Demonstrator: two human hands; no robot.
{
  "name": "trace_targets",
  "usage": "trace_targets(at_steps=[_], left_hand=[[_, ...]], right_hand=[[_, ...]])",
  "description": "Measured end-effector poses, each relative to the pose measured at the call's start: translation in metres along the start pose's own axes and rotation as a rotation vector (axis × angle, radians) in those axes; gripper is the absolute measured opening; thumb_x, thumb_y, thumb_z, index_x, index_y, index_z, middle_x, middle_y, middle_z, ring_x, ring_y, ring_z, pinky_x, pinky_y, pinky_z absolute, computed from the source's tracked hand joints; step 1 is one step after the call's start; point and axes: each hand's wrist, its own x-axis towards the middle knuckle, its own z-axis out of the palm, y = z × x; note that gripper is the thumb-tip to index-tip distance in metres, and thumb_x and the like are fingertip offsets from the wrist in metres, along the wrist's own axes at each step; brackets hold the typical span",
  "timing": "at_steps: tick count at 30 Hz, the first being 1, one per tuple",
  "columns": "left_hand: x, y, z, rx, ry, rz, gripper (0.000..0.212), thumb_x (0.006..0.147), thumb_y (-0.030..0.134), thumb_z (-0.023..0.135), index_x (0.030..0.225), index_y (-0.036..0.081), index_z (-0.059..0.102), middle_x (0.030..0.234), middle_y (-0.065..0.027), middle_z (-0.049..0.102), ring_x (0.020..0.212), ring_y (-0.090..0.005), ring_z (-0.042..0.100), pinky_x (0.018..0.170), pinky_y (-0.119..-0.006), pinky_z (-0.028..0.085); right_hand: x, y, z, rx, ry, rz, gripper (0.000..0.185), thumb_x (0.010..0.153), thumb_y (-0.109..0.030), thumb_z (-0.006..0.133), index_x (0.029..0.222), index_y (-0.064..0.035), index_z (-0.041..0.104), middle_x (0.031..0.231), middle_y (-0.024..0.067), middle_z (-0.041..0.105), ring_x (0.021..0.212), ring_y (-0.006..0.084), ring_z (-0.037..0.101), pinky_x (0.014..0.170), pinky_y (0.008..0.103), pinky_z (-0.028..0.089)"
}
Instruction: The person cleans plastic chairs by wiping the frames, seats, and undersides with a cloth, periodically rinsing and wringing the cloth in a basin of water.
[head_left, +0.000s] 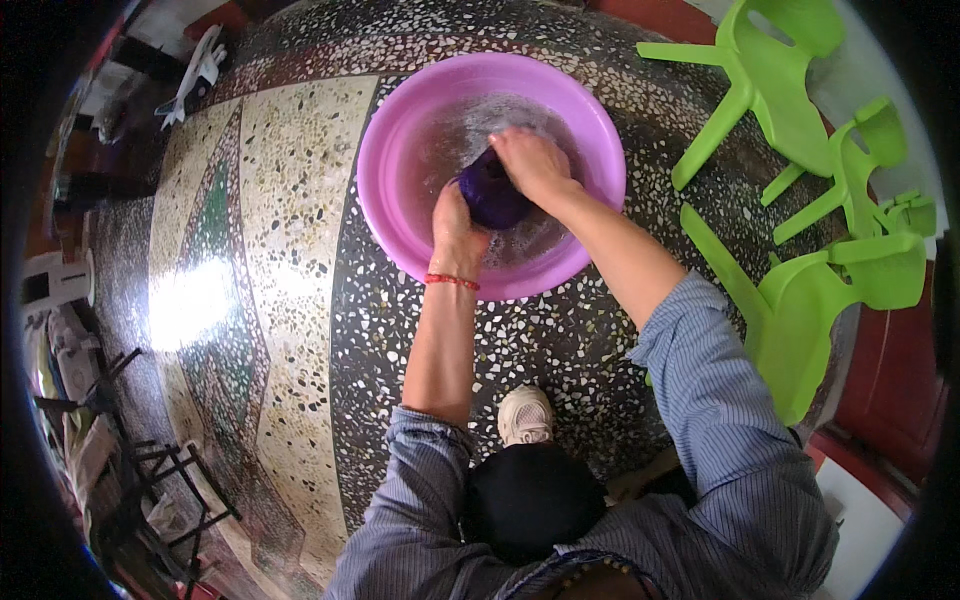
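Observation:
A round pink plastic basin (380, 180) stands on the speckled terrazzo floor, holding cloudy water with foam (480, 112). A dark purple item (491, 191), possibly a cloth or a shoe, is held over the water between my hands. My left hand (456, 221), with a red beaded bracelet (451, 281) at the wrist, grips its lower left side. From the upper right, my right hand (532, 161) bears on its top, fingers curled over it. The item's far side is partly hidden by my right hand.
Several green plastic chairs (795, 112) stand or lie at the right. A toy airplane (196, 71) rests at the upper left. Black metal frames (180, 480) and assorted items fill the lower left. My shoe (525, 416) is on the floor below the basin.

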Motion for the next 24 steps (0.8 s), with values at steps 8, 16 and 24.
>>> trace_targets(at_steps=[8, 16, 24], left_hand=[[-0.032, 0.020, 0.029, 0.159, 0.349, -0.089, 0.062, 0.088, 0.049, 0.047, 0.135, 0.011, 0.034, 0.133, -0.0168, 0.041, 0.118, -0.0454, 0.041, 0.091, -0.073, 0.024], [-0.016, 0.038, 0.022, 0.036, -0.077, -0.263, 0.055, 0.089, 0.046, 0.048, 0.133, 0.014, 0.037, 0.127, -0.0171, 0.046, 0.119, -0.0352, 0.045, 0.084, -0.069, 0.038], [-0.023, 0.060, 0.065, -0.054, -0.097, -0.086, 0.031, 0.092, 0.013, 0.032, 0.109, -0.003, 0.053, 0.102, -0.0149, 0.062, 0.090, -0.0254, 0.063, 0.078, -0.044, 0.054]], right_hand=[[-0.038, 0.014, 0.024, -0.382, -0.281, -0.159, 0.034, 0.085, -0.016, 0.053, 0.119, -0.0128, 0.051, 0.132, 0.0100, 0.041, 0.115, 0.0362, 0.045, 0.090, 0.0520, 0.042], [-0.028, -0.020, -0.040, 0.818, -0.040, -0.084, 0.032, 0.089, -0.031, 0.057, 0.100, -0.0013, 0.060, 0.086, 0.0102, 0.062, 0.081, 0.0171, 0.057, 0.075, 0.0308, 0.045], [-0.023, -0.024, -0.083, 1.398, 0.198, 0.124, 0.051, 0.084, -0.045, 0.062, 0.116, -0.0070, 0.050, 0.106, 0.0065, 0.052, 0.094, 0.0143, 0.051, 0.083, 0.0307, 0.043]])
